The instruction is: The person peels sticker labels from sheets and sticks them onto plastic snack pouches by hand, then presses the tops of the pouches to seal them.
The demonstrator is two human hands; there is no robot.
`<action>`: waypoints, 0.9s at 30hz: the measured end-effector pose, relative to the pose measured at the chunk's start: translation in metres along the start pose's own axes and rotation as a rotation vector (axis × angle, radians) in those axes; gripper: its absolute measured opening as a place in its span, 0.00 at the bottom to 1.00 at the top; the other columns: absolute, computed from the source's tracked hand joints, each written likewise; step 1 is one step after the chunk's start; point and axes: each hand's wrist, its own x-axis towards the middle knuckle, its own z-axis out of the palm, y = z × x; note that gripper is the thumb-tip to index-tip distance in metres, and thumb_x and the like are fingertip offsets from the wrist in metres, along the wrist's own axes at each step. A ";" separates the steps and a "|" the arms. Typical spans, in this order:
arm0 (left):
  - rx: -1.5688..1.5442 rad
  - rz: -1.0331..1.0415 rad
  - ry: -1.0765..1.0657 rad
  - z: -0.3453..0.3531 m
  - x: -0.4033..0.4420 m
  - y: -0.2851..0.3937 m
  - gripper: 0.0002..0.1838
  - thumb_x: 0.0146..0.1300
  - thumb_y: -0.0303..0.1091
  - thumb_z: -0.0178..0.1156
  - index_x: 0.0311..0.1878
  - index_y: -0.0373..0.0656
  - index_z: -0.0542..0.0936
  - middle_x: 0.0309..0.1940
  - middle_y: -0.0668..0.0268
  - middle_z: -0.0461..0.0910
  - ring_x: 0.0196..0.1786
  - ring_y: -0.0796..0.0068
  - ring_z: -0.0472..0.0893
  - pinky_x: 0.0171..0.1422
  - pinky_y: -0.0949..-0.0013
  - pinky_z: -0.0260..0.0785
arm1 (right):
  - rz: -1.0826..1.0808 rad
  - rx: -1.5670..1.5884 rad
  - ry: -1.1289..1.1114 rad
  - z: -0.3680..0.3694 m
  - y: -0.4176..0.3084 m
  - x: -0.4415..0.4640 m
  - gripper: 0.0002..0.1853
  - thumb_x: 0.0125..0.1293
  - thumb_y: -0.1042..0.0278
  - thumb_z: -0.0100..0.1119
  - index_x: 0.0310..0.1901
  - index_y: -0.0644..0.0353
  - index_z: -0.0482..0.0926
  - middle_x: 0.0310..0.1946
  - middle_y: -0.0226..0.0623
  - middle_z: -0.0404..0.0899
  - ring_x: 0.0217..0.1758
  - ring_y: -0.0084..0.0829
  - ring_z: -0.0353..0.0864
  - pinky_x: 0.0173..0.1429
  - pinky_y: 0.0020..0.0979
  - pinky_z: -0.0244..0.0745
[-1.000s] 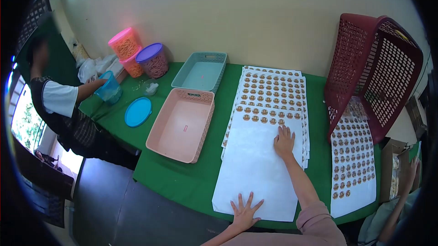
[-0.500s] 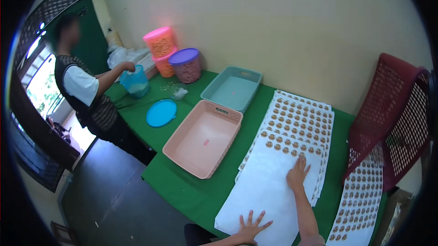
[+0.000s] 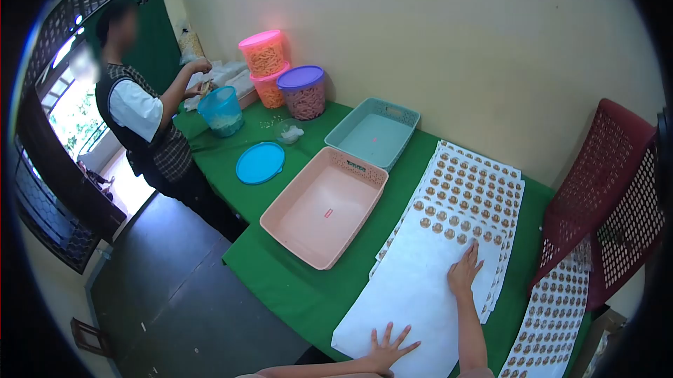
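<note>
Co-worker's hands (image 3: 200, 66) are now showing above and behind the one blue tub (image 3: 221, 108), whose rim they were touching half a second ago; the wearer's two hands are staying put. Left hand (image 3: 387, 351) is lying with fingers spread, gripping nothing, near the close end of one top sheet (image 3: 406, 301). Right hand (image 3: 463, 274) is resting farther up it, fingers extended and ungripped, fingertips just beside two rows of round brown prints (image 3: 437, 227). That sheet is covering part of a printed stack (image 3: 477, 174) on green cloth (image 3: 350, 273); I cannot count its layers. Left of it, two baskets, one peach (image 3: 315, 210) and one teal (image 3: 368, 132), are sitting near one blue lid (image 3: 260, 163). Three lidded containers (image 3: 305, 97) are standing by the wall, two of them stacked. One maroon crate (image 3: 596, 160) is leaning at the right.
</note>
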 end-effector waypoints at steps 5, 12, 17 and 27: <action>0.157 0.023 -0.168 -0.013 0.001 0.004 0.58 0.34 0.46 0.69 0.64 0.67 0.37 0.65 0.58 0.24 0.62 0.32 0.30 0.50 0.25 0.37 | 0.047 -0.018 -0.022 -0.006 -0.005 -0.001 0.37 0.47 0.77 0.45 0.60 0.71 0.43 0.64 0.41 0.38 0.67 0.38 0.41 0.64 0.54 0.35; 0.233 0.043 -0.116 -0.003 0.003 -0.003 0.53 0.39 0.53 0.64 0.64 0.65 0.39 0.65 0.55 0.28 0.61 0.30 0.34 0.50 0.24 0.40 | -0.019 -0.049 -0.009 -0.008 0.011 0.008 0.34 0.46 0.74 0.49 0.58 0.65 0.53 0.60 0.41 0.50 0.62 0.38 0.51 0.63 0.50 0.41; 0.185 0.007 -0.160 -0.008 0.005 -0.002 0.53 0.40 0.52 0.64 0.64 0.65 0.38 0.65 0.58 0.24 0.62 0.33 0.30 0.51 0.25 0.35 | -0.126 0.440 0.147 -0.012 0.049 0.048 0.21 0.41 0.76 0.58 0.42 0.61 0.72 0.40 0.39 0.72 0.44 0.37 0.68 0.51 0.35 0.61; 0.187 0.010 -0.163 -0.008 0.008 -0.003 0.52 0.41 0.51 0.64 0.64 0.66 0.39 0.65 0.57 0.26 0.61 0.30 0.33 0.51 0.25 0.38 | -0.091 0.499 -0.188 -0.021 0.068 0.089 0.08 0.47 0.72 0.60 0.29 0.66 0.75 0.21 0.34 0.74 0.26 0.23 0.72 0.33 0.23 0.68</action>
